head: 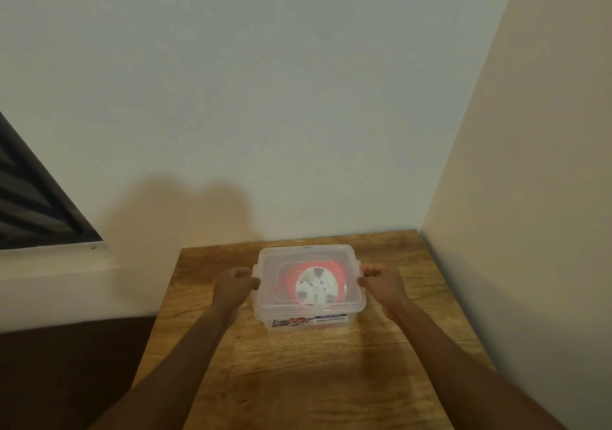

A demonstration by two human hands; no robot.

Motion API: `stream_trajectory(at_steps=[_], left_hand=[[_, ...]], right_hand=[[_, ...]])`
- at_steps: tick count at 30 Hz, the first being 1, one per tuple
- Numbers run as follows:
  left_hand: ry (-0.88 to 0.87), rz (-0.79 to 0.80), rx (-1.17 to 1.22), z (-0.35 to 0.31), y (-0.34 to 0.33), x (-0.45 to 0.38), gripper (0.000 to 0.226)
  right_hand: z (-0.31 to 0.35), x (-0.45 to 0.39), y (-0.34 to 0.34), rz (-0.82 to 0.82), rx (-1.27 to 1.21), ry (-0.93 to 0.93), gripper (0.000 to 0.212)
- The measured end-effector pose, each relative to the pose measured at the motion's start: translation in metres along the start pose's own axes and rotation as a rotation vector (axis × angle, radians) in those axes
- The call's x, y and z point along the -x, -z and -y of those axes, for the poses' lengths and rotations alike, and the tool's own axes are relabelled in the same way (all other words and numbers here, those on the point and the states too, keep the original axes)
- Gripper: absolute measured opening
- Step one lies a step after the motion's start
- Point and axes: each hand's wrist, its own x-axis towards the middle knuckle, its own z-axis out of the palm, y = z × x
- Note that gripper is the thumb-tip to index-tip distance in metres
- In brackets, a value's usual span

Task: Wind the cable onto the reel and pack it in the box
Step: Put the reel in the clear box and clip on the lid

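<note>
A clear plastic box with its lid on stands on the wooden table. Through the lid I see a white reel with orange cable wound round it. My left hand has its fingers curled at the left side latch of the box. My right hand has its fingers curled at the right side latch. Both thumbs press against the lid's edges.
The table fits into a corner, with a white wall behind and a cream wall along its right edge. A dark window and a white ledge lie to the left. Bare tabletop stretches in front of the box.
</note>
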Motion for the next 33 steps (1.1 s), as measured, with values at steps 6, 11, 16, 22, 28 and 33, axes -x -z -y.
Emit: stream_trajectory(at_steps=[6, 11, 16, 22, 28, 33], left_hand=[[0.055, 0.001, 0.024, 0.000, 0.003, -0.006, 0.026], [0.165, 0.037, 0.082, 0.006, 0.007, -0.007, 0.025], [0.258, 0.092, 0.103, 0.008, 0.008, -0.005, 0.028], [0.299, 0.096, 0.108, 0.004, 0.009, -0.004, 0.026], [0.306, 0.094, 0.147, 0.019, 0.010, -0.002, 0.028], [0.331, 0.079, 0.128, 0.021, 0.017, -0.004, 0.046]], right_hand=[[0.003, 0.001, -0.002, 0.016, 0.002, -0.038, 0.035], [0.001, 0.002, -0.003, 0.041, 0.004, -0.050, 0.030], [0.003, -0.001, -0.002, 0.071, -0.031, -0.117, 0.031], [0.001, -0.003, -0.006, 0.060, 0.025, -0.128, 0.029], [-0.012, -0.005, -0.021, -0.059, -0.192, -0.210, 0.006], [-0.007, -0.006, -0.023, -0.140, -0.120, -0.224, 0.026]])
